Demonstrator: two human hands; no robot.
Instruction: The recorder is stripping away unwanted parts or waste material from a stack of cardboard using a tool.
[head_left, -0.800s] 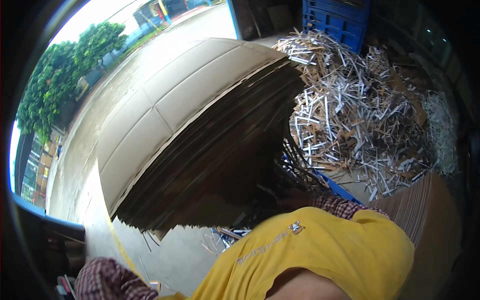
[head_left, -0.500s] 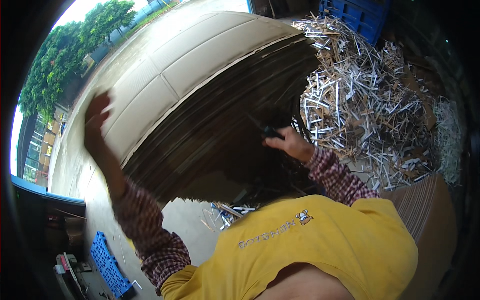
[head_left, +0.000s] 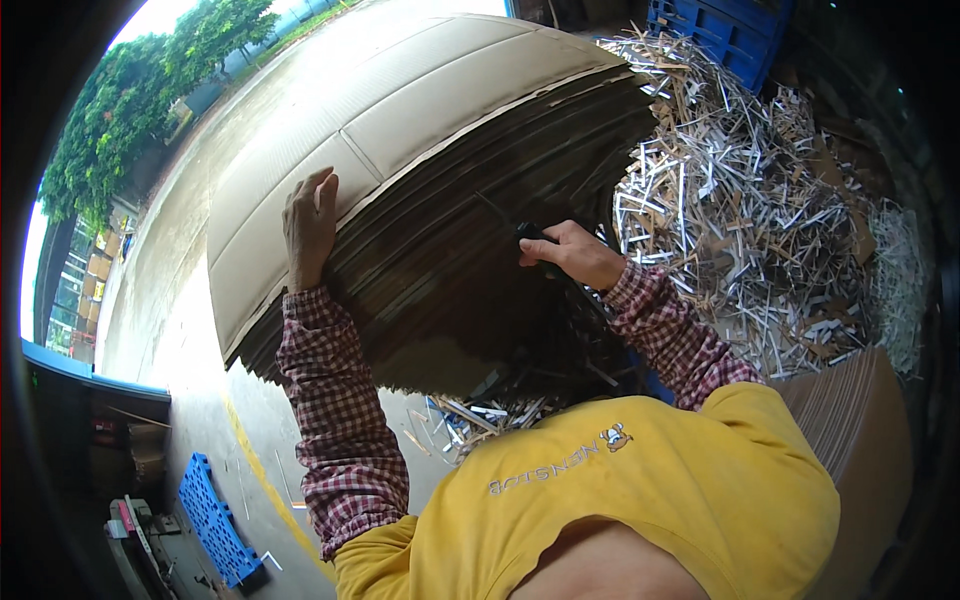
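I've L hand point(head_left: 310, 228) flat, fingers apart, on stack point(head_left: 420, 130); R hand point(head_left: 572, 255) clamped on tool point(head_left: 533, 238) at 3 o'clock. Stack could slide if I push.

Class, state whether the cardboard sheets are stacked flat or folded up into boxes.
Stacked flat: the cardboard stack shows many thin layered edges, with the left hand on the top sheet.

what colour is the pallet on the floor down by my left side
Blue. The plastic pallet lies on the concrete floor at lower left, clearest in the head view.
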